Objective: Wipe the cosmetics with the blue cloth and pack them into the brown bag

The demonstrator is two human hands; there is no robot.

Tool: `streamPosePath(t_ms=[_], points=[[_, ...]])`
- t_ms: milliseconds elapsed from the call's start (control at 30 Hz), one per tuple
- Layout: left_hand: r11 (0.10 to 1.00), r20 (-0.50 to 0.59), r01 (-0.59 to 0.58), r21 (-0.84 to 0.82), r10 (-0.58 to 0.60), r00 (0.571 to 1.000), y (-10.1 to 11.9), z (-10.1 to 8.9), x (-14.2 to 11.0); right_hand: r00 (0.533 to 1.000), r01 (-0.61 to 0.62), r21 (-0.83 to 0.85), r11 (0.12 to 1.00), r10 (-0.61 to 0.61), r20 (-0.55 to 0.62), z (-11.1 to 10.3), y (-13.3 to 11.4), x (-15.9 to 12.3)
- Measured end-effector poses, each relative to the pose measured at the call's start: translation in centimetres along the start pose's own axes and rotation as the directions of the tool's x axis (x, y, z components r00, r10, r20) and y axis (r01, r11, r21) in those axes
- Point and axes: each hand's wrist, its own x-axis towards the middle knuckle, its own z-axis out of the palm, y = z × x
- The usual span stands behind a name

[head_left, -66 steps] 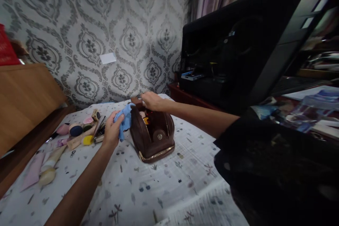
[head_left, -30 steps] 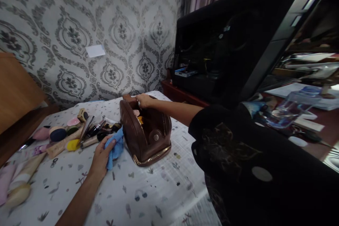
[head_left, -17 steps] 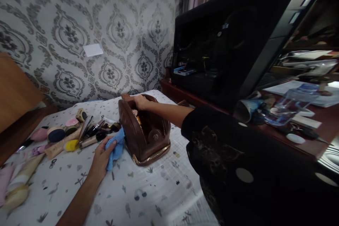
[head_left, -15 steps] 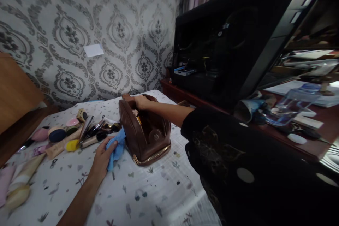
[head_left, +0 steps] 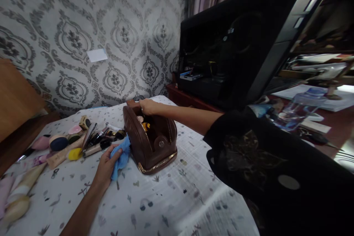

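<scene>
Six o'clock from the brown bag [head_left: 146, 149], the sheet [head_left: 159, 212] gives passage; cosmetics [head_left: 95, 138] block nine, the black sleeve [head_left: 249, 155] three.

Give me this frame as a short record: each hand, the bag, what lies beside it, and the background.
Left hand: grips a blue cloth beside the bag
Right hand: at the bag's far end, fingertips hidden
Brown bag: upright, top open, a yellow item inside
Beside it: loose makeup items, left of the bag
Surface: printed white cloth
Background: patterned wallpaper with a white card
</scene>
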Motion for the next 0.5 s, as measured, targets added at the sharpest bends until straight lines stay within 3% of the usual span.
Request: streamPosePath(t_ms=[100,233,367,500], points=[[1.000,0.013,0.003,0.002,-0.003,1.000,0.1,0.1,-0.1,0.998,0.062,-0.019,0.998,-0.062,0.011,0.8,-0.5,-1.3],[0.999,0.020,-0.010,0.032,0.009,1.000,0.0,0.1,-0.1,0.988,0.134,-0.017,0.991,-0.133,0.084,3.6,-1.1,-2.7],[0.998,0.023,-0.040,0.051,0.039,0.999,0.0,0.1,-0.2,0.980,0.166,-0.021,0.986,-0.162,0.115,5.7,-1.4,-2.5],[0.996,-0.005,-0.054,0.073,0.054,0.999,0.2,0.2,-0.3,0.979,0.165,-0.027,0.986,-0.161,0.123,6.2,-1.3,-1.8]])
